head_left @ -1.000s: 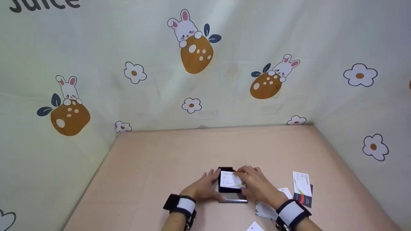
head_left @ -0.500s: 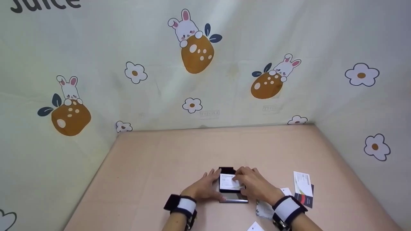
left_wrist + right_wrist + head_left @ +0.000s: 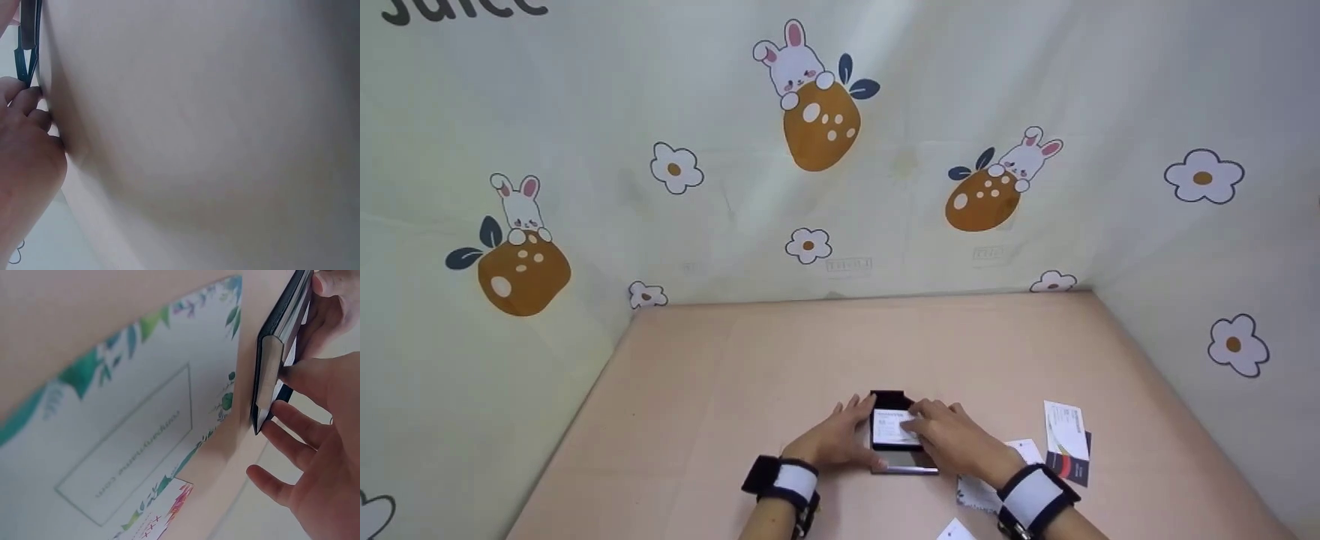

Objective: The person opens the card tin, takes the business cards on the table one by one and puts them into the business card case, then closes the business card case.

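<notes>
Fingers [image 3: 920, 427] touch blk case [image 3: 889, 397] on pink tbl [image 3: 765, 352], bunny-print wall [image 3: 727, 232] bhnd.

The left wristband [image 3: 796, 481] is white with dark edges and a black flap [image 3: 762, 473]; the right wristband [image 3: 1034, 498] is white, dark-edged.

Before us on a peach tabletop [image 3: 735, 375], a black card case [image 3: 887, 397] with a silvery edge frames a white inner card [image 3: 889, 427]. A leaf-bordered card [image 3: 129, 399] shows teal and green on white; a dark grey card [image 3: 1078, 474] carries a red patch. The wrist straps [image 3: 1033, 496] are black and white. The pale backdrop [image 3: 900, 75] bears white rabbits [image 3: 796, 71], white-spotted brown-orange fruit [image 3: 821, 146], navy leaves [image 3: 864, 89] and white, brown-centred flowers [image 3: 1203, 178].
</notes>
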Demonstrator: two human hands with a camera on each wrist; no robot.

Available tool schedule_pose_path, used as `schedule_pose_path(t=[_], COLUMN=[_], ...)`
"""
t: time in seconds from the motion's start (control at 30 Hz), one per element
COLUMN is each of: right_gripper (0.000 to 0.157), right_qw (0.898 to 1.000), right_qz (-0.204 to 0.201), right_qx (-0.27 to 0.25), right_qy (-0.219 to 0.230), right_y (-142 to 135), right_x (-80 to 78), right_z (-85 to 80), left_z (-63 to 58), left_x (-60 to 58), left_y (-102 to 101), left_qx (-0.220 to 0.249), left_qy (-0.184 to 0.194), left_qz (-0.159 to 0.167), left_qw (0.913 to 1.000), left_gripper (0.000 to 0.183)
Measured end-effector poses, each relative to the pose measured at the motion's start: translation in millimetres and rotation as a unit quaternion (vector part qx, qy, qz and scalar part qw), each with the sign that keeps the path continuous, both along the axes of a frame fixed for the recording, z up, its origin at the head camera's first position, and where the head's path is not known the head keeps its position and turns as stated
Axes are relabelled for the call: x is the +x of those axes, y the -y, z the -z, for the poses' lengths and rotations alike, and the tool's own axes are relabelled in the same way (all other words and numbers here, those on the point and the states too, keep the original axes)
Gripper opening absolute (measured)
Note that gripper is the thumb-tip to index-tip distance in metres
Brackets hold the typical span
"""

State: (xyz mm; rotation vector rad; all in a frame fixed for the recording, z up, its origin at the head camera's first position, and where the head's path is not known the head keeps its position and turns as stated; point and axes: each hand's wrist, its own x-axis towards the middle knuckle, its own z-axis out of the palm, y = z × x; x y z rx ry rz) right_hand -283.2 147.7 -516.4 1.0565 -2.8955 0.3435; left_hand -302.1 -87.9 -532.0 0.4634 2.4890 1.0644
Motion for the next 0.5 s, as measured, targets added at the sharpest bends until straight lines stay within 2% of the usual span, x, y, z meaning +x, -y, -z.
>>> schedule_pose_path(t=[0.3, 0.5], right_gripper=[0.056, 0.053], right_qw=[1.000, 1.000], right_qz=[0.004, 0.000], right_qx=[0.022, 0.026], right_qy=[0.011, 0.007], right_y=[1.0, 2.1], right_x=[19.8, 31.4], right_z=[-0.1, 0.7], left_z=[0.6, 0.6], left_x=[2.5, 3.1], left_y=[2.0, 1.8], left_qx=[0.008, 0.009], left_qy=[-0.008, -0.009], left_qz=[0.004, 0.002], left_qw=[0.9999, 0.9999], left_gripper=[0.110, 0.110])
